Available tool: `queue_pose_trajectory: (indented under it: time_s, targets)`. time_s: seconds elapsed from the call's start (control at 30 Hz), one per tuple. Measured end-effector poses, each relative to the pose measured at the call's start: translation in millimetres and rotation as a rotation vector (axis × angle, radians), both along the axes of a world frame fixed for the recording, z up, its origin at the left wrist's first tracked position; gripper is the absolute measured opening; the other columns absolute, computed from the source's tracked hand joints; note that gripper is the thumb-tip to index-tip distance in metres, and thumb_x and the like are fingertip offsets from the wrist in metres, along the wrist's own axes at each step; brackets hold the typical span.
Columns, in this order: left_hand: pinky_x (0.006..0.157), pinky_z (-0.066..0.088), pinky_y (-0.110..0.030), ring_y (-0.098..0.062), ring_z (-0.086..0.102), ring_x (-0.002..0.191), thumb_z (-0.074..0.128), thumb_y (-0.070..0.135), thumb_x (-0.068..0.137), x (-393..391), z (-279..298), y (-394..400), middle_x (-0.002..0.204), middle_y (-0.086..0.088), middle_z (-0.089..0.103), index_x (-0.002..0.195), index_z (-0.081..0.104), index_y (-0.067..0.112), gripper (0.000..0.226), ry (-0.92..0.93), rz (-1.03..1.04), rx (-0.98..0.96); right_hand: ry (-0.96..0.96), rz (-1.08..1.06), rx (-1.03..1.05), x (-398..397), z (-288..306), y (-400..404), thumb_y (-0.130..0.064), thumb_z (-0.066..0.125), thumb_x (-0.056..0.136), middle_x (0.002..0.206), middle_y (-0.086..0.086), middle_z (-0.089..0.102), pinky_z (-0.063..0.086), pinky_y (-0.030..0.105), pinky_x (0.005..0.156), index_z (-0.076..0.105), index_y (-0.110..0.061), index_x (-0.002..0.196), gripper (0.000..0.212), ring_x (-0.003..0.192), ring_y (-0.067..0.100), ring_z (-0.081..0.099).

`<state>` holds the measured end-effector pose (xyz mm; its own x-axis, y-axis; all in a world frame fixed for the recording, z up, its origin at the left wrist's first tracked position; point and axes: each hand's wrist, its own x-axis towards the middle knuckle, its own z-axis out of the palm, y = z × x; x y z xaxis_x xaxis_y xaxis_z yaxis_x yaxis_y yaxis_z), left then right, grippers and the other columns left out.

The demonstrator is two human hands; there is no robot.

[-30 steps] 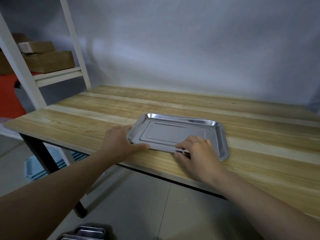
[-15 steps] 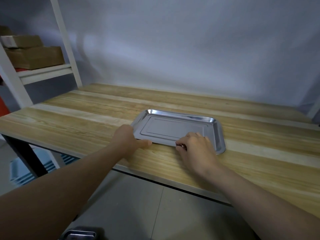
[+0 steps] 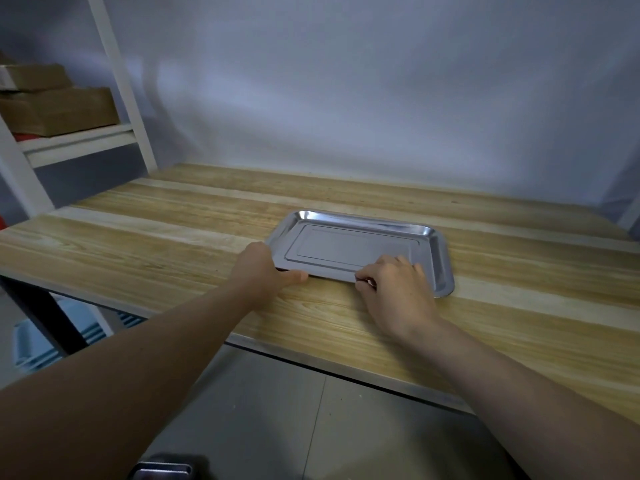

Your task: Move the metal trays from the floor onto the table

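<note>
Left: shelf unit (image 3: 79,140) holding cardboard boxes (image 3: 59,109), well clear. Left hand (image 3: 259,268) pressing tray's near-left corner, thumb flat on tabletop (image 3: 138,258). Metal tray (image 3: 360,251) lying flat: likely light, stiff, slippery; raised rim best hold. Right hand (image 3: 394,285) pinching near rim. More trays (image 3: 162,471) likely waiting on floor.

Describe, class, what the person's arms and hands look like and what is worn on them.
Both forearms are bare to the frame's edge: no sleeves in view. The left hand and right hand wear no gloves, and no ring, watch or bracelet shows. Fingernails look short, as far as the picture tells.
</note>
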<state>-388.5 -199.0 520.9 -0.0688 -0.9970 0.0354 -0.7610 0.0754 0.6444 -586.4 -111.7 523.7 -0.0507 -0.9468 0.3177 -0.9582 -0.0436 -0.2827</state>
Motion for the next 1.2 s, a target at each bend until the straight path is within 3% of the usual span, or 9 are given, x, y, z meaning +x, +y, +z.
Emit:
queue_pose_trajectory:
  time_s: [0.17, 0.3, 0.4, 0.53, 0.83, 0.93, 1.0, 1.1, 1.2]
  targets:
    - [0.055, 0.046, -0.023, -0.015, 0.06, 0.081, 0.081, 0.048, 0.068, -0.8, 3.6, 5.2, 0.099, -0.006, 0.063, 0.116, 0.054, 0.006, 0.069, 0.006, 0.019, -0.012, 0.0, -0.001, 0.0, 0.0, 0.7, 0.0, -0.029, 0.047, 0.098, 0.113, 0.0, 0.063, 0.035, 0.036, 0.094, 0.069, -0.025, 0.113, 0.027, 0.107, 0.02, 0.05]
    - [0.053, 0.046, -0.021, -0.008, 0.059, 0.074, 0.08, 0.036, 0.073, 0.4, 6.8, 13.8, 0.089, 0.001, 0.063, 0.103, 0.058, 0.006, 0.048, 0.053, 0.024, -0.046, -0.014, -0.014, 0.003, 2.3, 2.3, 1.1, -0.032, 0.048, 0.097, 0.116, 0.0, 0.063, 0.034, 0.036, 0.095, 0.066, -0.025, 0.118, 0.028, 0.109, 0.02, 0.05]
    - [0.068, 0.053, -0.024, -0.014, 0.064, 0.088, 0.077, 0.032, 0.077, 7.2, 12.3, 24.8, 0.103, 0.001, 0.067, 0.117, 0.064, 0.007, 0.049, 0.06, 0.032, -0.114, -0.026, -0.019, -0.005, 7.4, 4.4, 4.4, -0.035, 0.049, 0.096, 0.12, 0.0, 0.061, 0.033, 0.037, 0.098, 0.061, -0.025, 0.125, 0.033, 0.115, 0.02, 0.048]
    - [0.1, 0.043, -0.033, -0.018, 0.051, 0.123, 0.067, 0.031, 0.087, 31.8, 20.4, 47.5, 0.136, -0.003, 0.053, 0.137, 0.049, 0.015, 0.055, 0.069, 0.159, -0.279, -0.047, 0.024, -0.046, 22.2, 7.7, 8.6, -0.036, 0.051, 0.095, 0.123, 0.0, 0.058, 0.03, 0.036, 0.101, 0.058, -0.025, 0.128, 0.035, 0.119, 0.02, 0.045]
    - [0.074, 0.052, -0.029, -0.014, 0.058, 0.085, 0.058, 0.02, 0.093, 159.2, -9.1, 126.8, 0.102, 0.003, 0.06, 0.121, 0.054, 0.018, 0.029, 0.324, 0.487, -0.432, -0.176, 0.335, -0.215, 118.4, 4.2, 25.4, -0.027, 0.058, 0.09, 0.098, 0.0, 0.066, 0.043, 0.041, 0.09, 0.069, -0.022, 0.109, 0.023, 0.1, 0.022, 0.055]
    - [0.076, 0.049, -0.036, -0.019, 0.056, 0.082, 0.06, 0.017, 0.091, 210.9, -43.8, 153.7, 0.098, -0.001, 0.058, 0.121, 0.055, 0.011, 0.031, 0.363, 0.656, -0.315, -0.242, 0.525, -0.255, 165.4, -9.0, 40.3, -0.024, 0.058, 0.091, 0.089, -0.006, 0.063, 0.041, 0.031, 0.083, 0.071, -0.019, 0.105, 0.02, 0.089, 0.016, 0.053]
    - [0.079, 0.048, -0.037, -0.022, 0.056, 0.086, 0.063, 0.019, 0.089, 246.5, -73.8, 168.7, 0.105, -0.005, 0.06, 0.124, 0.055, 0.009, 0.037, 0.387, 0.753, -0.101, -0.23, 0.643, -0.227, 196.1, -26.0, 48.5, -0.023, 0.058, 0.091, 0.087, -0.01, 0.058, 0.037, 0.026, 0.08, 0.071, -0.018, 0.104, 0.019, 0.086, 0.011, 0.05]
    - [0.083, 0.052, -0.04, -0.028, 0.058, 0.088, 0.068, 0.018, 0.087, 291.4, -114.8, 190.6, 0.106, -0.015, 0.061, 0.124, 0.058, 0.001, 0.042, 0.507, 0.847, 0.283, -0.194, 0.762, -0.096, 233.9, -64.7, 53.9, -0.026, 0.057, 0.091, 0.086, -0.008, 0.06, 0.039, 0.027, 0.076, 0.071, -0.02, 0.104, 0.02, 0.084, 0.009, 0.049]
    - [0.08, 0.052, -0.038, -0.028, 0.058, 0.087, 0.064, 0.012, 0.09, 318.7, -146.6, 206.6, 0.103, -0.016, 0.059, 0.114, 0.062, -0.007, 0.031, 0.587, 0.874, 0.467, -0.226, 0.778, 0.111, 259.3, -110.7, 52.5, -0.022, 0.06, 0.089, 0.086, -0.008, 0.057, 0.036, 0.018, 0.072, 0.071, -0.02, 0.106, 0.02, 0.075, 0.002, 0.044]
